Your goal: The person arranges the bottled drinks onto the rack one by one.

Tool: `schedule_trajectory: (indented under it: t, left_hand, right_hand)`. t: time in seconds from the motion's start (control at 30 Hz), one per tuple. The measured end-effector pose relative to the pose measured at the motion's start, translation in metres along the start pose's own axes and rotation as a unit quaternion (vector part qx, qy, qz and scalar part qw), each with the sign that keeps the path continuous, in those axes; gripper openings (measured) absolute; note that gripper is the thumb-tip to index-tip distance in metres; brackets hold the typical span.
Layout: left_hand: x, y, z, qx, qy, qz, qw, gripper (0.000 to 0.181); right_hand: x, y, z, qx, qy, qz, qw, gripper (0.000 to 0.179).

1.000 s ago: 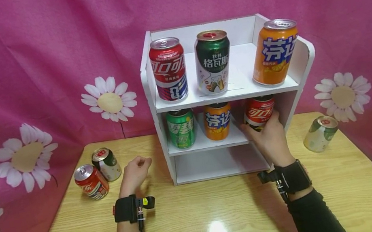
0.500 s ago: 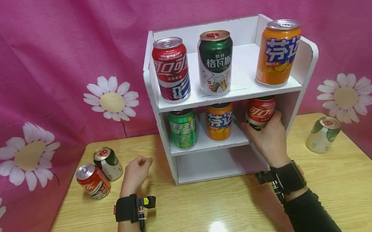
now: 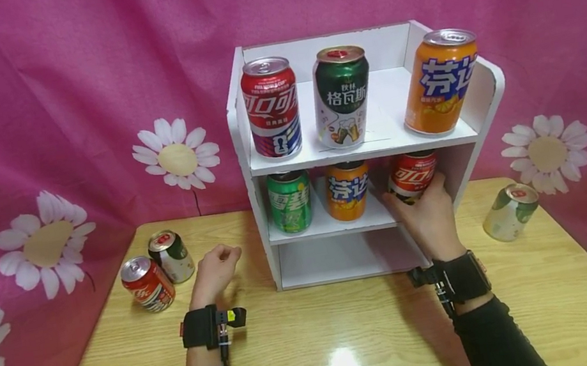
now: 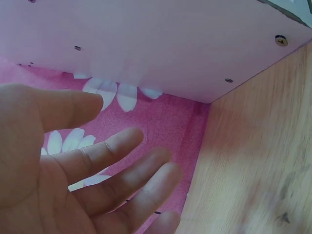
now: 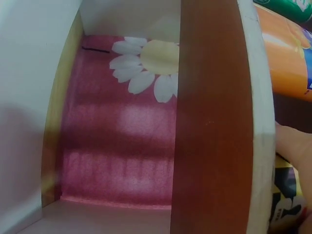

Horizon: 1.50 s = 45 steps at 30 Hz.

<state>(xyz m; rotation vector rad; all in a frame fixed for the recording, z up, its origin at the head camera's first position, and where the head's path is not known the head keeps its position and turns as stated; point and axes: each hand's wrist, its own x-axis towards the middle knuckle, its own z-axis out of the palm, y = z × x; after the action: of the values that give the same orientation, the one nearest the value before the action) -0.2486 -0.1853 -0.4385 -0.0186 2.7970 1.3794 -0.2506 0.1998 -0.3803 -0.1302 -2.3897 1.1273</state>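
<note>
On the middle level of a white shelf unit, my right hand grips a red cola can at the right end. In the right wrist view, part of the thumb lies against that can's patterned lower side; the remaining fingers are mostly hidden. To its left stand an orange soda can and a green soda can. My left hand hovers left of the unit, holding nothing. Its fingers are loosely curved and spread in the left wrist view.
The top shelf bears a red cola can, a green-and-white can and an orange can. Two cans, one red and one green-and-white, stand on the table's left; another green-and-white can stands right.
The head view has shifted slightly. My right hand stays on the red cola can on the middle level, and my left hand keeps its place beside the unit.
</note>
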Motion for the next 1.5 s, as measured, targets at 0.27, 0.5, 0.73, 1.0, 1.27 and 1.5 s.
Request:
schedule_trajectory:
  t: [0.27, 0.5, 0.73, 1.0, 1.27, 1.5]
  left_hand:
    - [0.001, -0.001, 0.000, 0.007, 0.003, 0.001, 1.0000, 0.038]
    - [0.002, -0.001, 0.000, 0.003, 0.000, 0.001, 1.0000, 0.039]
    - [0.001, 0.001, 0.000, 0.006, -0.002, -0.001, 1.0000, 0.040]
    - [0.001, 0.000, -0.001, 0.003, -0.001, -0.004, 1.0000, 0.041]
    - [0.002, -0.003, 0.000, 0.002, 0.004, -0.007, 1.0000, 0.038]
    - [0.002, -0.003, 0.000, 0.008, 0.003, -0.006, 0.9999, 0.039]
  right_hand:
    - [-0.009, 0.001, -0.011, 0.021, -0.024, -0.054, 0.9980, 0.089]
    - [-0.029, 0.004, -0.027, -0.032, -0.046, -0.076, 0.9955, 0.088]
    - [-0.049, 0.009, -0.053, -0.040, -0.087, -0.134, 0.9864, 0.060]
    - [-0.049, 0.021, -0.079, -0.038, -0.089, -0.136, 0.9859, 0.027]
    - [-0.030, 0.063, -0.103, -0.105, -0.047, -0.055, 0.9918, 0.035]
    - [-0.015, 0.102, -0.116, -0.091, 0.046, 0.044, 0.9938, 0.048]
